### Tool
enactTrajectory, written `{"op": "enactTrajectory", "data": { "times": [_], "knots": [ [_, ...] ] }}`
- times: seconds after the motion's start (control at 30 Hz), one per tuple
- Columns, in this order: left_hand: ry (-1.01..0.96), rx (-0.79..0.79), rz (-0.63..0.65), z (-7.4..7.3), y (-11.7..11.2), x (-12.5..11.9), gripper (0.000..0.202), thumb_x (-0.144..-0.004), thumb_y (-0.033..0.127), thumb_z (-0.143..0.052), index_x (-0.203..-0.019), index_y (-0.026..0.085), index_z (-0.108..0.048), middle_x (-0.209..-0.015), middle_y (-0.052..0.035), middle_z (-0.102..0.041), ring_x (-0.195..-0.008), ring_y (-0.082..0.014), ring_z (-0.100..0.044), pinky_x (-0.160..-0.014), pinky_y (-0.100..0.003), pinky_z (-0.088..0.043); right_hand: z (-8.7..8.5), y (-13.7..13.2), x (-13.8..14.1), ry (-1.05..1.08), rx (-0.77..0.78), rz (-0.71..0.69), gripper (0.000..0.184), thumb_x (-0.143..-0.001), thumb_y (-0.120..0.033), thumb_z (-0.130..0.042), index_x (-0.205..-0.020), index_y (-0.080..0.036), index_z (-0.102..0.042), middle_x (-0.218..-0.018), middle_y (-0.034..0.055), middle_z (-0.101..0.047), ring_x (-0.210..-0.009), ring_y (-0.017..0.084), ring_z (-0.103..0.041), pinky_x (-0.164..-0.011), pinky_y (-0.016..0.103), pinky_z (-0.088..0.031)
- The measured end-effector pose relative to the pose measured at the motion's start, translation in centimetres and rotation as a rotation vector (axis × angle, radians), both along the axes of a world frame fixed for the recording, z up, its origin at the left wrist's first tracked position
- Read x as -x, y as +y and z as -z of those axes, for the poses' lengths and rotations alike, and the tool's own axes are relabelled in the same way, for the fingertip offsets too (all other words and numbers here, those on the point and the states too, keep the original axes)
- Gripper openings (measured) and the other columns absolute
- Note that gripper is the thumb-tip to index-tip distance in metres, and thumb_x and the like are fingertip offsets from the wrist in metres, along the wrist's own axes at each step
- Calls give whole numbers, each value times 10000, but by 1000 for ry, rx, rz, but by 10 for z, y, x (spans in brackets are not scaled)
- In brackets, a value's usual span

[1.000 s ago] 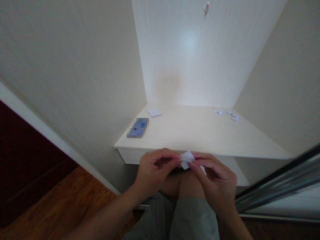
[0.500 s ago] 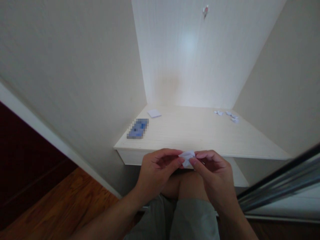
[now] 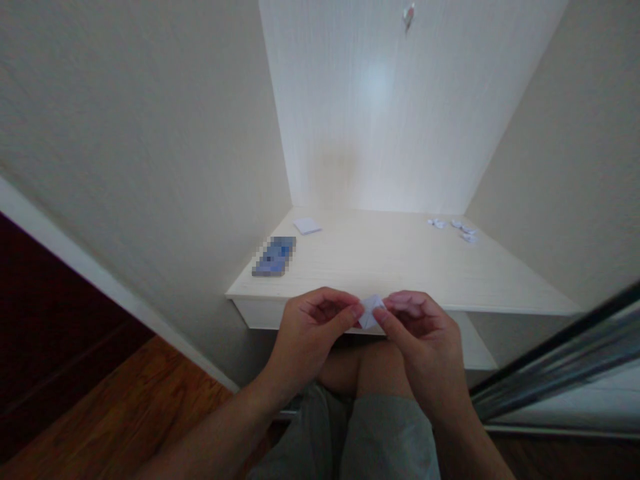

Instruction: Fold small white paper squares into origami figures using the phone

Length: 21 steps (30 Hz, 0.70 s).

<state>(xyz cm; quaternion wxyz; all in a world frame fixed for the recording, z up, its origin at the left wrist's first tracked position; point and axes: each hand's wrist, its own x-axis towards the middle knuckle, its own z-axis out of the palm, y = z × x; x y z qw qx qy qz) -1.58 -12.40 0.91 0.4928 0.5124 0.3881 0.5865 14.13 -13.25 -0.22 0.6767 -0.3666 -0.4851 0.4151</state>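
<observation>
My left hand and my right hand are held together just in front of the desk's near edge, above my knees. Both pinch a small folded piece of white paper between thumb and fingertips, the left hand on its left side and the right hand on its right. Most of the paper is hidden by my fingers.
A pale wooden desk fills an alcove between cream walls. On it lie a flat blue object at the left, a white paper square behind it, and several small folded paper pieces at the back right. A metal rail runs at the right.
Both hands have risen slightly and drawn closer together. The paper looks smaller and more folded between the fingertips than one second ago.
</observation>
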Motion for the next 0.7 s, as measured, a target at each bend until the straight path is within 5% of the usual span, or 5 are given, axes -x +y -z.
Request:
{"op": "enactTrajectory", "data": {
  "times": [0.33, 0.7],
  "knots": [
    [57, -22, 22, -5, -3, -2, 173, -768, 260, -835, -906, 164, -794, -780, -36, -794, -700, -162, -749, -710, -257, -642, -2, -2, 2, -83, -48, 97, 160, -765, -288, -849, -859, -203, -753, -817, 43, -787, -698, 178, -734, -644, 299, -631],
    [40, -8, 40, -8, -4, -1, 168, -734, 249, -856, -875, 175, -800, -751, -29, -789, -592, -162, -731, -604, -255, -649, -2, -4, -7, -210, -130, 54, 91, -804, -194, -812, -874, -248, -793, -857, 18, -803, -763, 180, -749, -697, 292, -628]
  ]
}}
